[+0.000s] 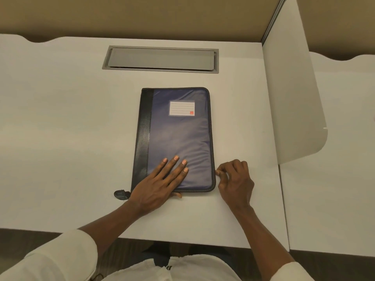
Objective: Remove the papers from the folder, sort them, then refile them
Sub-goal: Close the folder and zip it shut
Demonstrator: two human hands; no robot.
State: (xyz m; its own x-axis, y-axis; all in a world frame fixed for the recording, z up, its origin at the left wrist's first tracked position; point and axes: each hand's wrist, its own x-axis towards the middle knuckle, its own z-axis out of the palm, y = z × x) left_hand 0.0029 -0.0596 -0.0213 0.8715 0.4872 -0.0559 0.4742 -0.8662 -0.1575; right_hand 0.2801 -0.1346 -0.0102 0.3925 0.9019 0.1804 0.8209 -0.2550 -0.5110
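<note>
Nothing here reads as words or numbers. On the folder (178, 138) cover sits a white label (182, 108) under a clear sleeve, and it shows only thin ruled lines. In its lower right corner there's a small red square (191, 112), perhaps a logo, too small to make out. Down at the bottom edge, a dark printed mark (169, 267) peeks from a fold of the shirt (192, 268), mostly hidden and unreadable.

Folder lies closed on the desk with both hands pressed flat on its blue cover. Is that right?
Not quite. The head view shows only the left hand flat on the cover of the closed folder on the desk. The right hand is off the cover, its fingertips pinching at the folder's right edge.
</note>
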